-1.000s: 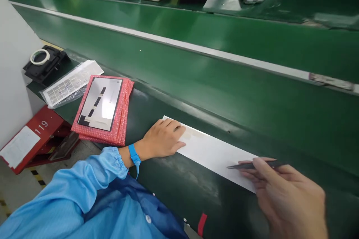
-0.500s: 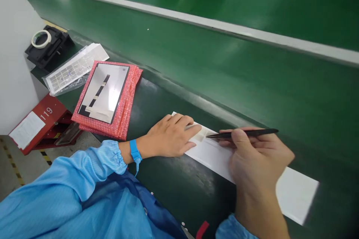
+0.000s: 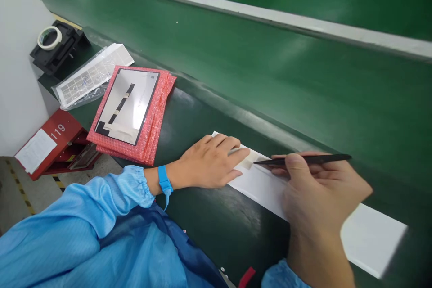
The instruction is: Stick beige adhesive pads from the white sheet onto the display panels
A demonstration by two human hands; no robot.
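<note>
Worktop (image 3: 192,117): green
Bag (image 3: 92,97): sheets (image 3: 84,82) protruding
Tweezers (image 3: 324,159): near-level, pointing left
Right hand (image 3: 319,193): pinching tweezers
Left hand (image 3: 211,164): spread on strip (image 3: 265,189)

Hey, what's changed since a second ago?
The right hand, holding black tweezers, has moved along the white strip toward the left hand; the tips are now at a beige patch. The left hand still rests on the strip, and the tweezers stay held.

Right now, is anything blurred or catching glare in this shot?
Head view: the right hand is motion-soft, and the white strip's right end is smeared; head view: bright glare on the panel over the red bubble wrap; head view: pale reflections on the green surface.
</note>
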